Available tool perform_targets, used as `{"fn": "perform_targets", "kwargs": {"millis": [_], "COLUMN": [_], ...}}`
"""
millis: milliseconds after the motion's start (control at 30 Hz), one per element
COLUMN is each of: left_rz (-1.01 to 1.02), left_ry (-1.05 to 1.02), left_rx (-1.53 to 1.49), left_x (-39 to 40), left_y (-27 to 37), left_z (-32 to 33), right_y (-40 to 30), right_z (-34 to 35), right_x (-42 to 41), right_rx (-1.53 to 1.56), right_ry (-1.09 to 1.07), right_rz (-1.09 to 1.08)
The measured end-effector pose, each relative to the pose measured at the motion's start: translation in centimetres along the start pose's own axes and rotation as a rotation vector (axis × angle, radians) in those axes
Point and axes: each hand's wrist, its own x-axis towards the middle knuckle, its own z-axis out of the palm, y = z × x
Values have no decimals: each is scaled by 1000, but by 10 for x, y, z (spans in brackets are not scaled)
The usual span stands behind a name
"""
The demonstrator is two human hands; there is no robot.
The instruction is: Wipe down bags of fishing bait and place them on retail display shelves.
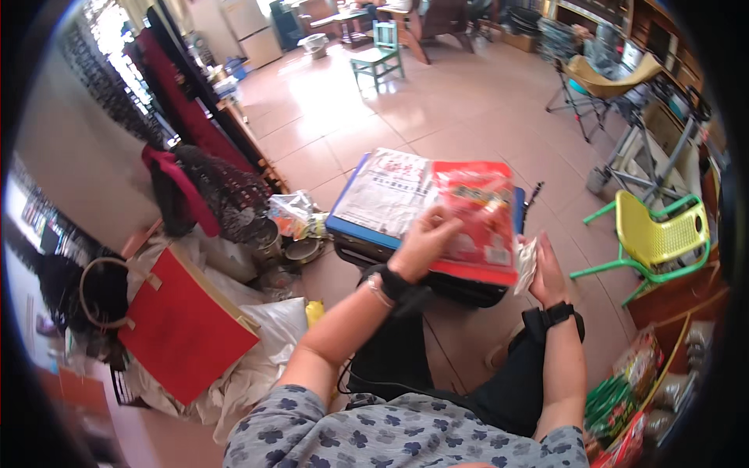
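Note:
My left hand (426,237) grips the left side of a red plastic food pouch (477,216), thumb on its front. The pouch is tilted over the right part of a blue-topped case (374,235), where a sheet of printed newspaper (389,187) lies flat. At the pouch's lower right, my right hand (547,272) has a crumpled whitish piece (525,266), perhaps cloth or paper, against its palm. The right fingers point upward. Part of the case is hidden behind the pouch and my left hand.
A red paper bag (187,324) stands among white sacks at the left. At the right are a yellow-and-green child's chair (661,234) and packaged goods (620,392). A small green chair (377,55) stands farther off on the tiled floor.

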Motion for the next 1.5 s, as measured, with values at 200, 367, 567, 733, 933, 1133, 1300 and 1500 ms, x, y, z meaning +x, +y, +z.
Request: {"fn": "perform_targets", "kwargs": {"millis": [200,367,567,733,933,1133,1300,1500], "left_rz": [-97,-335,-590,-450,-402,-502,-572,-505], "left_ry": [-170,-213,-335,-263,-203,-269,-257,-251], "left_rx": [-194,-395,-671,-648,-592,-353,-326,-425], "left_x": [-3,9,8,4,3,-8,-8,-7], "left_y": [-53,-62,-62,-66,-69,-84,-91,-87], "left_z": [30,19,27,31,31,50,52,53], "right_y": [12,-3,0,3,-15,38,35,27], "right_z": [2,6,12,4,4,46,49,21], "right_x": [-1,-8,-21,-17,-19,-4,4,9], "right_rx": [-286,-342,-470,-986,-591,-1520,-1692,-1853], "right_ry": [1,76,-46,320,455,-36,-49,247], "right_rz": [-9,-9,-128,-164,-600,-988,-903,-884]}}
